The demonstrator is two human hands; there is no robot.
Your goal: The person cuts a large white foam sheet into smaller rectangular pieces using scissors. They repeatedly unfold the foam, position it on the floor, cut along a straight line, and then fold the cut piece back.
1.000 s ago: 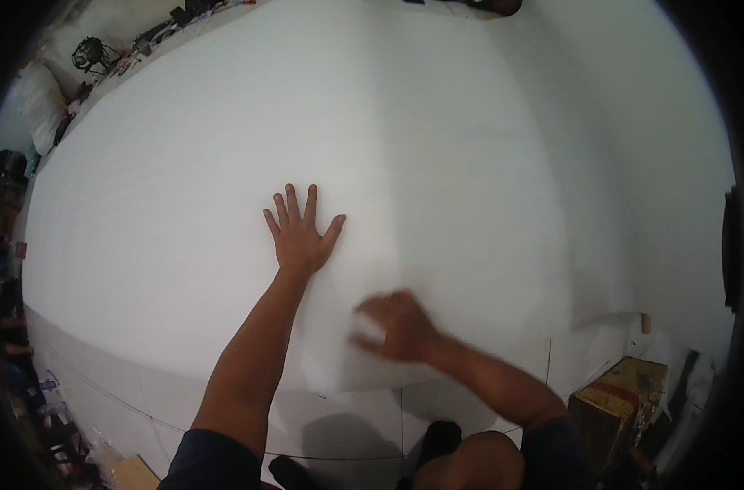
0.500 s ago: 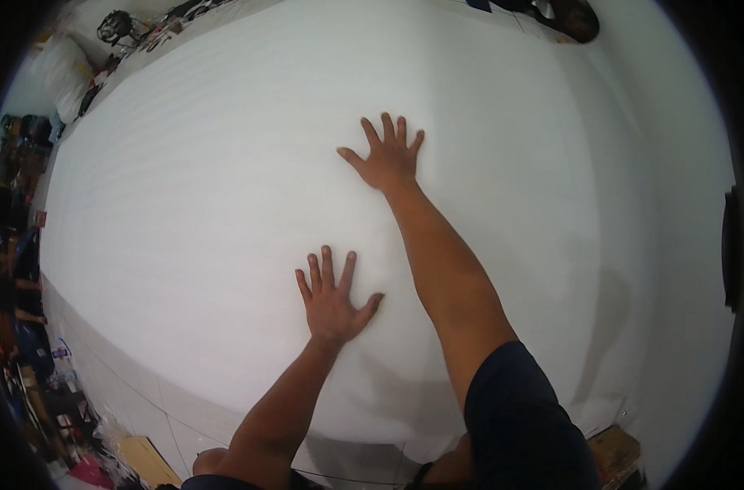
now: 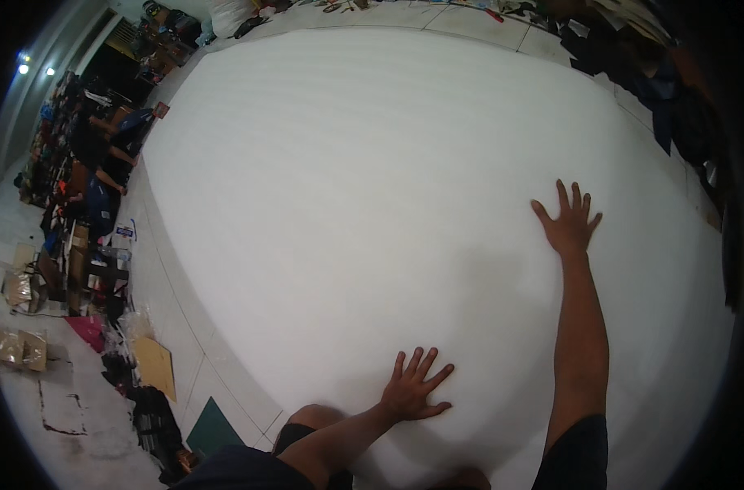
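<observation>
We had our bare left hand (image 3: 417, 392) down close to us, our bare right hand (image 3: 569, 229) stretched farther out, fingers spread apart, clamping nothing! Under both palms lay the broad, smooth white sheet (image 3: 347, 180), flat across the pale tiled floor (image 3: 176, 302). Uneven pushing, we judged, could have rucked or dragged it.

Noted from where I stand: tan board (image 3: 157, 369) near green panel (image 3: 214, 426), tiled floor (image 3: 180, 314) alongside; pink item (image 3: 87, 331) near cardboard box (image 3: 33, 351); white sack (image 3: 231, 16) farther off.
</observation>
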